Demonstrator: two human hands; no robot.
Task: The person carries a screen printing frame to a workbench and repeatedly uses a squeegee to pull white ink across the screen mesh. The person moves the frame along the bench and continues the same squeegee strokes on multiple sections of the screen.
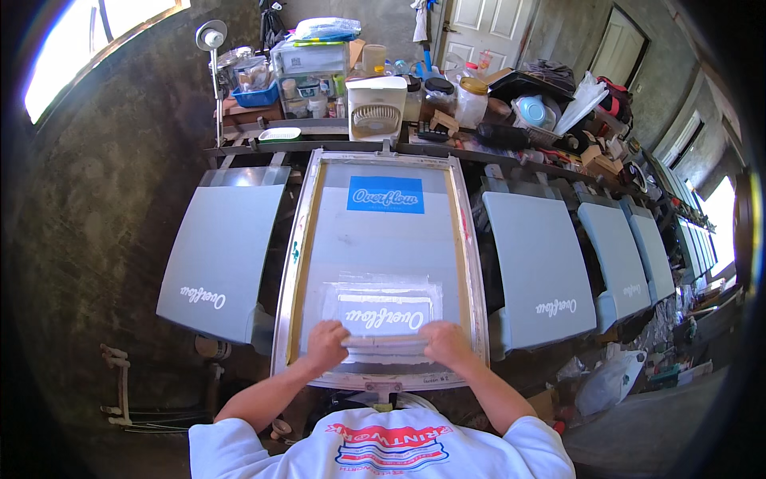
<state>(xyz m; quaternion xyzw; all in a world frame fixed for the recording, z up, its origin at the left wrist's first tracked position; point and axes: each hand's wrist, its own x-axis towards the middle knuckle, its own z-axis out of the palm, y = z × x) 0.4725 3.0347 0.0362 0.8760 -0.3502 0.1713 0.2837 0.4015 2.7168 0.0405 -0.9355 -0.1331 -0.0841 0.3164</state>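
Observation:
Both of my hands are closed around a squeegee (386, 342), my left hand (325, 343) at its left end and my right hand (447, 343) at its right end. It lies crosswise on the near part of a screen printing frame (469, 231), whose pale mesh (335, 239) is stretched flat. Just beyond the squeegee, white lettering (387, 318) shows within a whitish taped rectangle. Farther up the mesh sits a blue rectangle (386, 206) with lettering. The squeegee's lower edge is hidden.
Light grey fabric on a printing board (227, 247) lies left of the frame; similar boards (542, 263) stand to the right, with white lettering. Behind are a small white fan (377, 108), jars (471, 100) and clutter. A plastic bag (610, 382) rests at lower right.

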